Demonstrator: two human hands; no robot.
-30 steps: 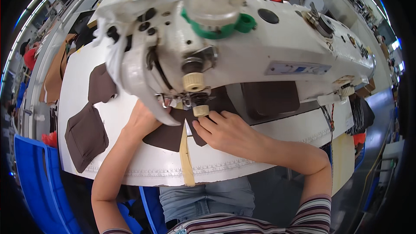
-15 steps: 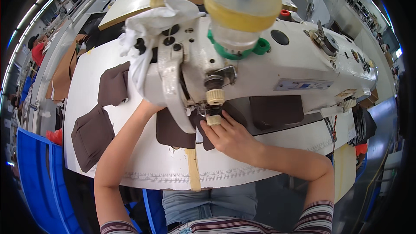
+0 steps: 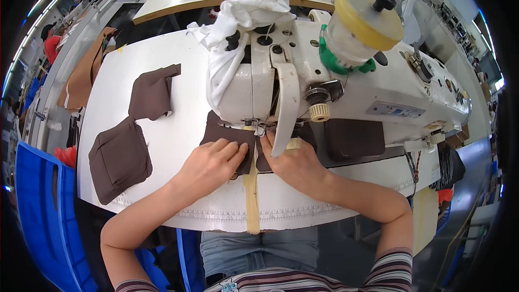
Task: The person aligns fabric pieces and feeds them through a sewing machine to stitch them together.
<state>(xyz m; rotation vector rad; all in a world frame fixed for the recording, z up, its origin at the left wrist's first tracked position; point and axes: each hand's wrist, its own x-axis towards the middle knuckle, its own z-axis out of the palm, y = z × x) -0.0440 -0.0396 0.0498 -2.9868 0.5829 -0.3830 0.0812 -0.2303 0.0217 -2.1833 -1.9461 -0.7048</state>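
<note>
- The left hand (image 3: 208,165) rests with bent fingers on a dark brown, flat fabric piece (image 3: 227,132), just in front and left of the needle area of the white, long-armed metal sewing machine (image 3: 335,97); whether the thumb pinches the fabric from below, I cannot tell.
- The right hand (image 3: 297,165) reaches in at the machine's needle area, beside more dark brown fabric; the curved white metal guard (image 3: 287,108) partly covers its fingers, so whether they press or pinch cannot be told.
- Half a second ago the left hand was largely hidden behind the machine's head; it now lies in view, nearer the body. Both hands thus flank the needle area, which I judge gives steadier control of the fabric. The camera's view has shifted too.
- In front of the machine, a pale yellow, narrow strip (image 3: 252,200) runs to the edge of the white, ruler-marked table (image 3: 113,97).
- Under the machine's arm lies a dark brown, round-cornered panel (image 3: 354,138).
- Left of the machine lie two dark brown, sewn-looking fabric pieces, one angular (image 3: 151,94), one broader (image 3: 121,159) and nearer the body.
- Beyond them, farther left of the machine, stands a blue plastic bin (image 3: 40,200).
</note>
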